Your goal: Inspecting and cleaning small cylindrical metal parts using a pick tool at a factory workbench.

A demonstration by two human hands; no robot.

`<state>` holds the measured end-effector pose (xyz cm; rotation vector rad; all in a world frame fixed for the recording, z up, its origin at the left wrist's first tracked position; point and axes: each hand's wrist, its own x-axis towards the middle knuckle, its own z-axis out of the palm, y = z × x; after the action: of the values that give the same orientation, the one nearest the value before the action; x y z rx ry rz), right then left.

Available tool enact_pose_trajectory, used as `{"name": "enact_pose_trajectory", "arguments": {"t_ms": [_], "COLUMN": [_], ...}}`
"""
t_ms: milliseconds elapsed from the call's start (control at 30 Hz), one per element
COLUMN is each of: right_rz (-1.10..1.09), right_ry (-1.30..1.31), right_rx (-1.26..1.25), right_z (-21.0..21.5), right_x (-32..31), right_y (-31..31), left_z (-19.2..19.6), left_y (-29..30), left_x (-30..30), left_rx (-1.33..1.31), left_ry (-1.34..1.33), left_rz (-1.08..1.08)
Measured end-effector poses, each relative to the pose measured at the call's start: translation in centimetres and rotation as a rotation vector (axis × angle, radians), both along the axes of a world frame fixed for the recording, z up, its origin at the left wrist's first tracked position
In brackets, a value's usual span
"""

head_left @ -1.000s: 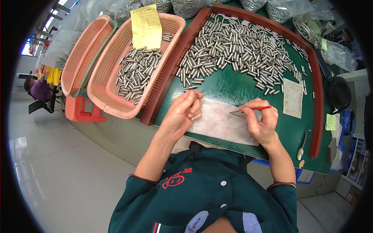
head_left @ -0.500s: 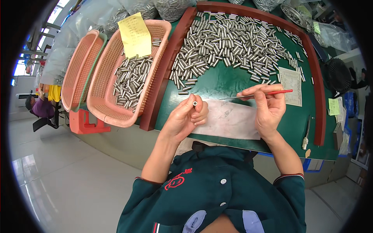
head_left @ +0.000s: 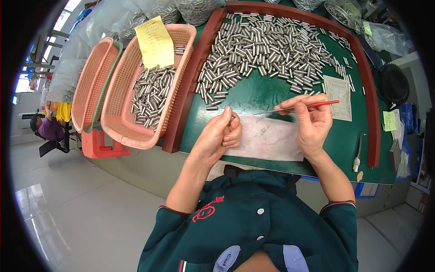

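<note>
Resting on a pale sheet (head_left: pixel 267 138) at the near edge of the green counter (head_left: pixel 263 93), both hands worked in the open strip between that edge and the heap of small metal cylinders (head_left: pixel 267 45) beyond the sheet. A dark red raised border (head_left: pixel 192 77) fenced the counter left of the sheet, with a pink basket (head_left: pixel 145 86) of more cylinders just outside it. The left hand (head_left: pixel 217 138) had its fingers (head_left: pixel 226 119) curled tight, pinching one small cylinder (head_left: pixel 233 117) above the sheet's far edge. The right hand (head_left: pixel 310 122) had its fingers closed on a thin red-handled probe (head_left: pixel 294 108), its metal tip pointing toward that cylinder, apparently just short of it.
</note>
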<state>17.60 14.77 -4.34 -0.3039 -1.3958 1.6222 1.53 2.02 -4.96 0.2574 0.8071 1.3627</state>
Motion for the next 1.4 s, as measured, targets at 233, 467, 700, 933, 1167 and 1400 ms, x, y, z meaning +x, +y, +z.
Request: {"name": "enact_pose_trajectory", "arguments": {"t_ms": [233,467,700,933,1167,1400], "right_rz": [0.094,0.100,0.108,0.009,0.043,0.029], "right_ry": [0.022,0.025,-0.033,0.060,0.002,0.036], "right_rx": [-0.075,-0.067,-0.001,0.033,-0.062,-0.006], "right_z": [-0.2,-0.4,-0.5,-0.3,-0.6,-0.5], "right_x": [-0.5,-0.6,-0.6,-0.6,-0.6,-0.6], "right_y": [-0.9,-1.2,-1.3,-1.0,-1.1,-1.4], "left_z": [0.4,0.6,0.6,0.5,0.5,0.2], "left_y": [0.5,0.4,0.4,0.4,0.6,0.4], "left_x": [0.5,0.6,0.7,0.7,0.7,0.6], "left_rx": [-0.090,-0.122,-0.125,-0.131,-0.149,-0.126], "left_ry": [0.242,0.285,0.324,0.323,0.331,0.327], "left_rz": [-0.085,-0.078,-0.086,-0.085,-0.091,-0.079]}}
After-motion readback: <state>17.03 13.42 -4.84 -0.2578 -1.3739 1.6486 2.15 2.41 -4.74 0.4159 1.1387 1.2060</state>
